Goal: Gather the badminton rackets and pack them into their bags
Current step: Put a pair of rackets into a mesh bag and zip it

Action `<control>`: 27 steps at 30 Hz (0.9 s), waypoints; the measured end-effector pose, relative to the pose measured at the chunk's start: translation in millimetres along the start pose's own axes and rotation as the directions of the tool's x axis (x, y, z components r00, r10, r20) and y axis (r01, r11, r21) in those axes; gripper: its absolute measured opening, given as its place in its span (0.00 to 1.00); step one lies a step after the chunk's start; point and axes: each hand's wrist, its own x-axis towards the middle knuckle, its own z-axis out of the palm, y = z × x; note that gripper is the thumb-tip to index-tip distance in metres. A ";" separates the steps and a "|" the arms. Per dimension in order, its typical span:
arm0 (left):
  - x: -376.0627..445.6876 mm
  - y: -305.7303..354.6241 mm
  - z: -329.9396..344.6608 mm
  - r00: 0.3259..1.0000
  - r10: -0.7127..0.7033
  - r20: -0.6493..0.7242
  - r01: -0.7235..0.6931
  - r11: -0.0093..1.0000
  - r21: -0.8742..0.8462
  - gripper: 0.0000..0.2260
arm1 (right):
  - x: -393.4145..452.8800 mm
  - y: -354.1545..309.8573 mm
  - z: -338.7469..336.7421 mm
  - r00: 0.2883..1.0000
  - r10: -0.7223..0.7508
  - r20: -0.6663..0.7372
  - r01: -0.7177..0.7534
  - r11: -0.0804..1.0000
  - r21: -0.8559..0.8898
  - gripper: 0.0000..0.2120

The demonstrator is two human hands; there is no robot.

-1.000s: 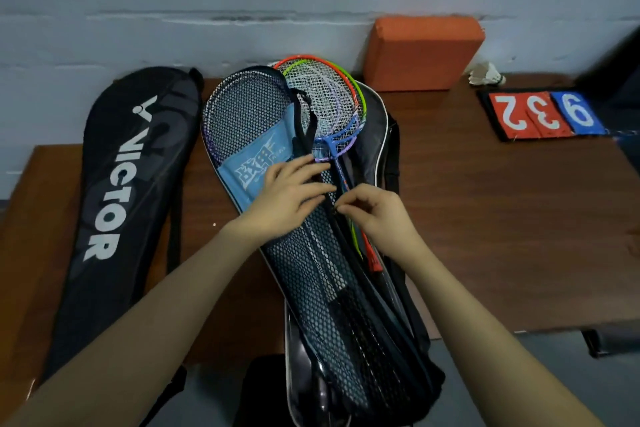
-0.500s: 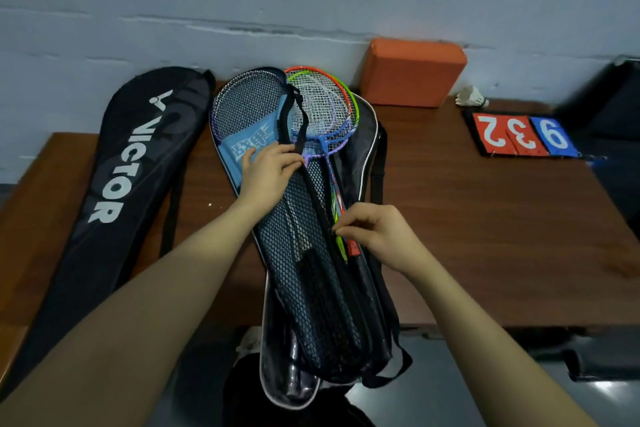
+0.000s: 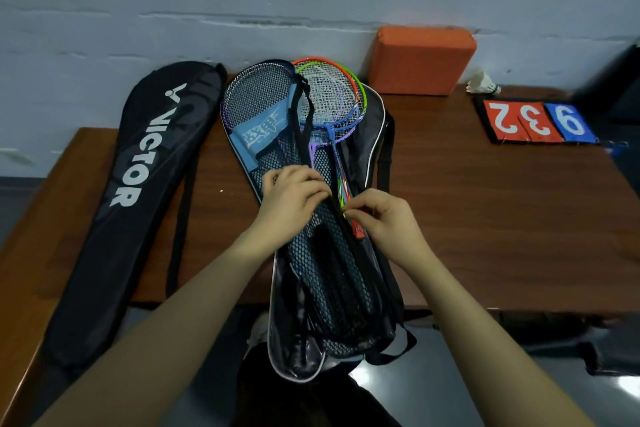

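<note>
Head view: open bag (image 3: 375, 121) lying lengthwise mid-table (image 3: 485, 218), lower end hanging off the near edge. Mesh cover (image 3: 325, 270) with blue label on top of it, rackets (image 3: 332, 104) inside, orange, green, blue and purple heads fanned at the far end by the wall. Left hand (image 3: 294, 199) curled on the mesh cover's edge, gripping it. Right hand (image 3: 384, 218) just beside, fingertips pinching at the black edge near the racket shafts; exact thing pinched too small to tell. Hands close together, almost touching over the bag's middle. Closed black Victor bag (image 3: 138, 191) lying left of the open bag, apart from it. Orange block (image 3: 420, 59) against the wall, shuttlecock (image 3: 483, 85) and number cards (image 3: 535, 121) far right
</note>
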 end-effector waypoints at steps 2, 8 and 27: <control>7.4 -0.6 2.7 0.993 -0.093 -0.070 0.092 0.996 -0.020 0.07 | -5.8 3.2 -5.4 1.000 0.016 -0.019 -0.016 1.000 0.018 0.05; 21.2 4.2 22.1 0.988 -0.143 -0.053 0.146 0.988 0.056 0.09 | -42.2 23.7 -27.0 0.995 0.088 -0.051 -0.092 0.993 -0.068 0.05; -20.3 50.1 49.6 0.994 0.047 -0.103 -0.062 0.987 -0.150 0.09 | -96.5 26.8 -26.4 0.961 -0.054 -0.271 -0.070 0.902 -0.426 0.02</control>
